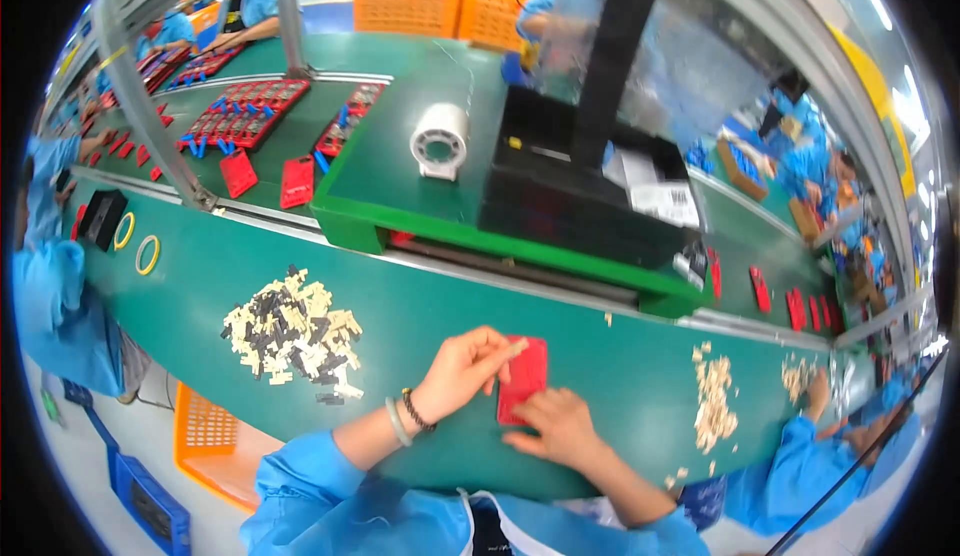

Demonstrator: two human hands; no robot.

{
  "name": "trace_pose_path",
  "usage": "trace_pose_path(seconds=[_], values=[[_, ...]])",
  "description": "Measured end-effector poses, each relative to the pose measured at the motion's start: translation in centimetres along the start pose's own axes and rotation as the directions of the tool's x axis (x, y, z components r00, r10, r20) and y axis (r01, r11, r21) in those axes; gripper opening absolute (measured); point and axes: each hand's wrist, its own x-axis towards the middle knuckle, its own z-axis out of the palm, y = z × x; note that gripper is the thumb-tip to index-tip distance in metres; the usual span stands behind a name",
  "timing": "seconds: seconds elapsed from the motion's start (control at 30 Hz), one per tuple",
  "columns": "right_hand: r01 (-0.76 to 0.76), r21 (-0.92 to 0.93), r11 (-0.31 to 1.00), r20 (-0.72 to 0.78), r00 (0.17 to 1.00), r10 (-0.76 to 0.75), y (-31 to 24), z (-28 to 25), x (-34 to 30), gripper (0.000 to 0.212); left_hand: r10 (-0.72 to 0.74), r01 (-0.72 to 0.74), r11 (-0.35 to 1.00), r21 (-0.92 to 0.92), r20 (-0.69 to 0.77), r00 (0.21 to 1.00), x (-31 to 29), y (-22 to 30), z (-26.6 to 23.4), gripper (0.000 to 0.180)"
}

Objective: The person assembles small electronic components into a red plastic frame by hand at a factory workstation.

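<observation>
The red panel (524, 378) looks like hard, smooth plastic with a slight sheen. The table (420, 316) has a matt green covering. The cream and dark small parts (292, 336) look like matt plastic. The orange crate (208, 436) is perforated plastic. The sleeves (300, 486) are thin blue cloth.

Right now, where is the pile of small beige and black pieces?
In the head view, the pile of pieces lies on the green table, to the left of the left hand, which touches the red plate.
</observation>
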Motion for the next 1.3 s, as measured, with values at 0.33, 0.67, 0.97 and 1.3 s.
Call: trace_pose_path(seconds=[0.33, 0.67, 0.97, 1.3], values=[[-0.108, 0.649, 0.753, -0.361, 0.828, 0.430, -0.7, 1.3, 5.3, 0.023, -0.022, 0.033, 0.996, -0.089, 0.123, 0.992, -0.1, -2.9, -0.7, 0.012], [-0.095, 0.490, 0.866, -0.333, 0.898, 0.287, 0.5, 1.4, 4.6, 0.016, 0.065, -0.062, 0.984, -0.164, 0.014, 0.998, -0.4, -2.7, 0.0, 0.014], [-0.042, 0.102, 0.994, -0.572, 0.815, 0.093, -0.1, 0.2, 5.0, 0.026, 0.250, -0.220, 0.947, 0.234, -0.110, 0.962, 0.0, -3.1, 0.4, 0.008], [-0.013, 0.062, 0.998, -0.553, 0.832, 0.045, -0.6, 0.8, 4.5, 0.023, 0.255, -0.222, 0.918, 0.329, -0.058, 0.965, -0.5, -2.2, 0.4, 0.007]])
